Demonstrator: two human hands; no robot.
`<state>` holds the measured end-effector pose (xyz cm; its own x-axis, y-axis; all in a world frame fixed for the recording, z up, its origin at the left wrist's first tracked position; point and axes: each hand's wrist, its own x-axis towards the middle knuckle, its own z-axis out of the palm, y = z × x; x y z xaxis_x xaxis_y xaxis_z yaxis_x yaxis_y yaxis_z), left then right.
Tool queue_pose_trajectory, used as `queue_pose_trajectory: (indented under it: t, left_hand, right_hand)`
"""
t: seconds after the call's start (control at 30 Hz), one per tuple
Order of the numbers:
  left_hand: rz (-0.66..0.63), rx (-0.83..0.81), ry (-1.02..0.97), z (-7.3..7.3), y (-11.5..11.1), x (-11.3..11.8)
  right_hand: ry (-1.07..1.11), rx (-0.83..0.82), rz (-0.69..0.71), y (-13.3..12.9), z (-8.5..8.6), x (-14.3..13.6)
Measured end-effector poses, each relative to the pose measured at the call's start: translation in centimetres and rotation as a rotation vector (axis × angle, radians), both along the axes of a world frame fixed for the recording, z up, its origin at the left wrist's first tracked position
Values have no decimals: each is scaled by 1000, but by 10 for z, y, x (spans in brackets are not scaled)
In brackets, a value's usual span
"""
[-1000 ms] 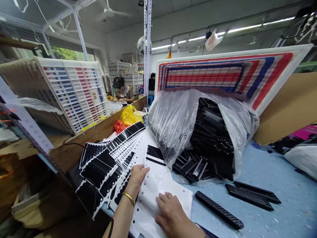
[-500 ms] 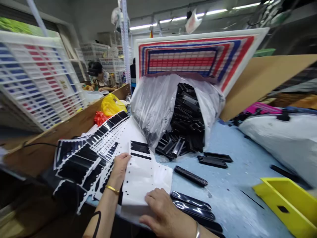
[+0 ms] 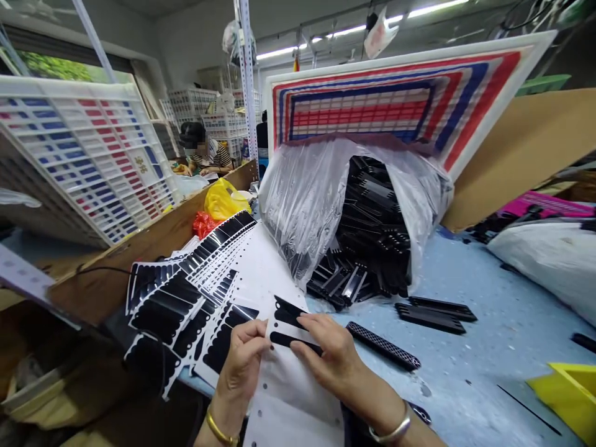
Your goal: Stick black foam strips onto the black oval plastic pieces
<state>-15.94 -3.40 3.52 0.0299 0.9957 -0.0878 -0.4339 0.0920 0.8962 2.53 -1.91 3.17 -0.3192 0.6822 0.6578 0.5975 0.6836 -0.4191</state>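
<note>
My left hand (image 3: 243,357) pinches the left edge of a white sticker sheet (image 3: 293,391) between thumb and fingers. Black strips are stuck near the sheet's far end, among them a narrow black strip (image 3: 281,339). My right hand (image 3: 333,351) is closed over the sheet's right side, its thumb and forefinger at the black strips; the palm side is hidden. Left of my hands, several sheets of black stickers (image 3: 161,307) lie fanned out. A black piece with a crosshatched surface (image 3: 384,346) rests on the blue table beyond my right wrist.
A clear plastic bag (image 3: 302,205) spills black plastic pieces (image 3: 372,230), with a striped white basket (image 3: 358,74) behind it. Two black pieces (image 3: 437,313) lie farther right. A yellow bin (image 3: 565,397) is at the right edge. A co-worker (image 3: 205,152) sits beyond the wooden board (image 3: 153,239).
My right hand has moved up the sheet to the black strips. The left hand has shifted toward it, still on the left edge. The sheet's far end is now raised and bent, and the view has turned left.
</note>
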Motion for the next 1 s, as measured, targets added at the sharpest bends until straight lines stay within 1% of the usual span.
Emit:
queue_pose_trajectory:
  t: [0.13, 0.27, 0.37, 0.47, 0.6, 0.7, 0.87, 1.0]
  left_hand:
    - [50, -74, -51, 2, -1, 4]
    - [11, -72, -23, -2, 1, 6]
    - [-20, -59, -49, -7, 0, 7]
    - [-25, -8, -27, -6, -5, 9]
    - [-65, 61, 41, 4, -13, 14]
    - [-101, 105, 91, 9, -18, 16]
    - [-144, 129, 119, 7, -21, 15]
    - [-180, 102, 90, 6, -21, 13]
  right_hand:
    - [-18, -30, 46, -10, -5, -11]
    - [-77, -59, 59, -21, -9, -10]
    - [-54, -72, 7, -22, -10, -8]
    - [14, -120, -50, -17, -8, -9]
    - [94, -286, -14, -13, -2, -17]
    - [150, -356, -12, -15, 3, -21]
    - [192, -426, -36, -20, 16, -25]
    - [223, -572, 4, -23, 28, -24]
